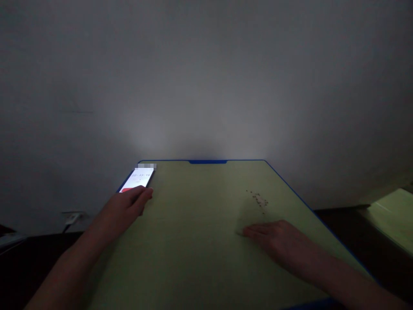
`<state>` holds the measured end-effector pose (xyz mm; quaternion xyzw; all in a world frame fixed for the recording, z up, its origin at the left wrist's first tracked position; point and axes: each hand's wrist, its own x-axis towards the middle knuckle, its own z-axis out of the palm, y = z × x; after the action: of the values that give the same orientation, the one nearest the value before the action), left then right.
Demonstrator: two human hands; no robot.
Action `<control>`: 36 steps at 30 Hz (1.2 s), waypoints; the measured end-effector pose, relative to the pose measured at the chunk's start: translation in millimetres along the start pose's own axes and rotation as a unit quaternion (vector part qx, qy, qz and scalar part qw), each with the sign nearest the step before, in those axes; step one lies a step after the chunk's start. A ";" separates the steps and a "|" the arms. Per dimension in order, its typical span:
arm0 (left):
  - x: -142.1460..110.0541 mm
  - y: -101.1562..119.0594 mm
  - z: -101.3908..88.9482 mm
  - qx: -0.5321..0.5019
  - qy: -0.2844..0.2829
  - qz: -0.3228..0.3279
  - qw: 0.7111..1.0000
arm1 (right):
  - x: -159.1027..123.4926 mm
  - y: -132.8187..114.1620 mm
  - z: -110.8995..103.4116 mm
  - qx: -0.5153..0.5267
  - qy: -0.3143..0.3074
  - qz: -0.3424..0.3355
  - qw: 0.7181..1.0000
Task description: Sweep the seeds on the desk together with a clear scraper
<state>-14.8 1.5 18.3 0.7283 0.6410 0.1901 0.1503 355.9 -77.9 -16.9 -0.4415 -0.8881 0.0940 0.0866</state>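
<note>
My left hand (132, 204) is at the left side of the table, its fingers curled in beside the lower end of a lit phone (139, 177). The hand covers part of the screen, and what its fingers close on, if anything, is hidden. Farther right, my right hand (274, 239) is low over the tabletop with its fingers pressed together. A pale, see-through patch shows at those fingertips, too faint to name. Just beyond this hand lies a loose scatter of small dark bits (260, 200), like seeds or beads.
The pale table (193, 206) has a blue rim and stands against a grey wall (206, 86). A plug with a cable (71, 218) is in the wall at left. Another light-coloured surface (392, 215) shows at the far right. The room is dim.
</note>
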 end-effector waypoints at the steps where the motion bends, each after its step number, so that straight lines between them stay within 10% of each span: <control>1: -0.4 0.5 -0.6 0.000 0.000 -0.002 1.000 | 2.2 1.8 -4.7 0.008 -0.001 0.008 1.000; 14: 1.7 -2.3 -0.4 0.002 -0.006 -0.001 1.000 | 54.8 59.7 -24.1 0.168 -0.026 0.078 0.982; 36: 1.8 5.6 0.4 0.004 -0.009 0.004 1.000 | 17.2 -8.8 2.9 0.263 -0.054 0.047 0.962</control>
<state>-9.5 2.5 20.8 0.7328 0.6379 0.1816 0.1520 338.2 -69.6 -16.4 -0.4388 -0.8138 0.3515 0.1469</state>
